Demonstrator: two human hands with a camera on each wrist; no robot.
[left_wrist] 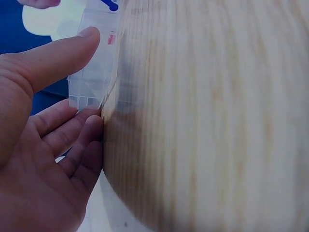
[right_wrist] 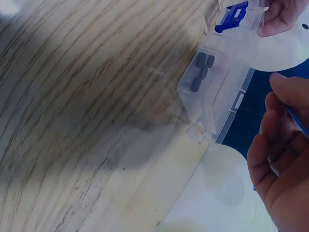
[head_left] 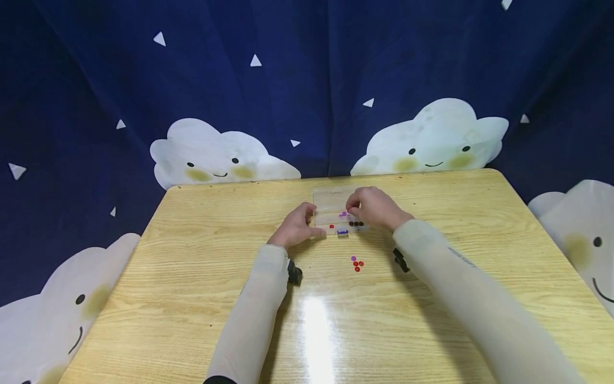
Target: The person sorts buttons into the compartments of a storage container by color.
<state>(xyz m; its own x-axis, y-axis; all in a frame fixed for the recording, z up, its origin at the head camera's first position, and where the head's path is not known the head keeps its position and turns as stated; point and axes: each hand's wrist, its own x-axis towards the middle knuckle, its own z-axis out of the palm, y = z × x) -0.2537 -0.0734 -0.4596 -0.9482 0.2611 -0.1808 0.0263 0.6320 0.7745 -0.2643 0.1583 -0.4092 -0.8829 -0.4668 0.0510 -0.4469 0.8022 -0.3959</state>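
A clear plastic compartment box [head_left: 320,219] stands with its lid [head_left: 331,198] raised at the back and a blue latch [head_left: 342,232] in front. My left hand [head_left: 298,226] grips its left end, thumb at the front and fingers behind. Over the middle of the box is my right hand [head_left: 376,207], fingers bent and thumb near the index tip; whether a piece sits between them is hidden. Inside lie a red disc [head_left: 331,226] at left, small purple pieces [head_left: 343,214] in the middle and several black discs [right_wrist: 200,72] at right.
In front of the box, several loose red discs [head_left: 357,269] and one purple disc [head_left: 353,258] lie on the wooden table [head_left: 192,298]. A dark blue curtain [head_left: 307,80] with white clouds hangs behind the table's far edge.
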